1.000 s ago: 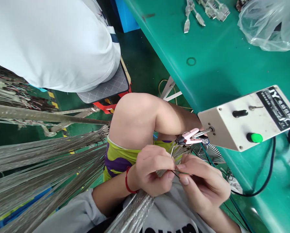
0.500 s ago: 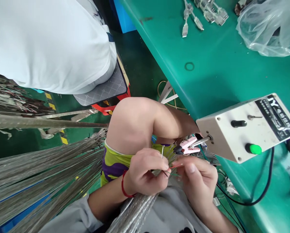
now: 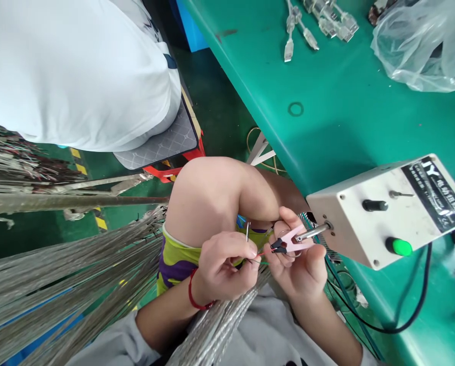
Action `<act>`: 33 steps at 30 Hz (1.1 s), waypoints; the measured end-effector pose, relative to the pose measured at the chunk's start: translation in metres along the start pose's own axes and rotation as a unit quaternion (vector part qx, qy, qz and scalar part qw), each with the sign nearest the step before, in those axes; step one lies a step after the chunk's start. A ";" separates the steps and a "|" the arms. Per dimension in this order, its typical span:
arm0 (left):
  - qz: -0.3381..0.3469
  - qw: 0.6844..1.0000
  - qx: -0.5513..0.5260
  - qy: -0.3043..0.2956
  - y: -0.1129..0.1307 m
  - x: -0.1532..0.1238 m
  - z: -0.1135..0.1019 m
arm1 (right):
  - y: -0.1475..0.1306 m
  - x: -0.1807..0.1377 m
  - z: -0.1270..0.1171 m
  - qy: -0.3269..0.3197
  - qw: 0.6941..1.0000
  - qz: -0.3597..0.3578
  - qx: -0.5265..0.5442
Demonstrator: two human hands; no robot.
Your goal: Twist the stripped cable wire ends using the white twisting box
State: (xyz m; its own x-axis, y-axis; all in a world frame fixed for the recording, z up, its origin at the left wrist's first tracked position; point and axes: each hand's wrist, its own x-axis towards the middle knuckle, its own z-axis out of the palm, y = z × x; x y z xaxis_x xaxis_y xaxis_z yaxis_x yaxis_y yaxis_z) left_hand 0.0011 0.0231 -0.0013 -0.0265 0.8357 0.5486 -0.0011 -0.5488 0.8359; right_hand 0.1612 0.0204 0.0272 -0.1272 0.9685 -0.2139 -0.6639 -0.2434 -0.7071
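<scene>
Low in the middle, my left hand (image 3: 229, 264) is closed in a pinch on thin wires, among them a red wire (image 3: 261, 253) and a green wire (image 3: 264, 263). A slim metal piece (image 3: 247, 232) sticks up from behind its fingers. My right hand (image 3: 299, 274), palm up, has its fingers curled around a pink clip (image 3: 293, 241) with black jaws. The clip sits on the metal shaft (image 3: 315, 232) of a white machine box (image 3: 368, 223). The red wire reaches the jaws; whether they grip it I cannot tell. Braided grey cables (image 3: 215, 330) run beneath my left wrist.
The box has a green button (image 3: 400, 247) and a black cable (image 3: 421, 300) on the green table (image 3: 337, 127). USB cable ends (image 3: 299, 30) and a plastic bag (image 3: 421, 51) lie farther back. A person in white (image 3: 78, 76) sits at upper left. Hanging cables (image 3: 78, 269) fill the left.
My right hand has moved from the wire ends up to the pink clip and turned palm up. My left hand has shifted slightly left, still pinching the wires.
</scene>
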 end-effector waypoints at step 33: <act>-0.068 0.996 -0.049 -0.032 -0.002 -0.013 0.000 | 0.002 0.000 0.003 0.018 1.000 -0.013 0.004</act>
State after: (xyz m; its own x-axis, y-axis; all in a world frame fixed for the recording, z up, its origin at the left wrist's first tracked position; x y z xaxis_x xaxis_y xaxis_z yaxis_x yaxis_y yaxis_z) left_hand 0.0020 0.0132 -0.0101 0.0449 0.9002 0.4331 -0.0970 -0.4276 0.8988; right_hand 0.1577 0.0204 0.0273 -0.0823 0.9721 -0.2196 -0.6727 -0.2168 -0.7074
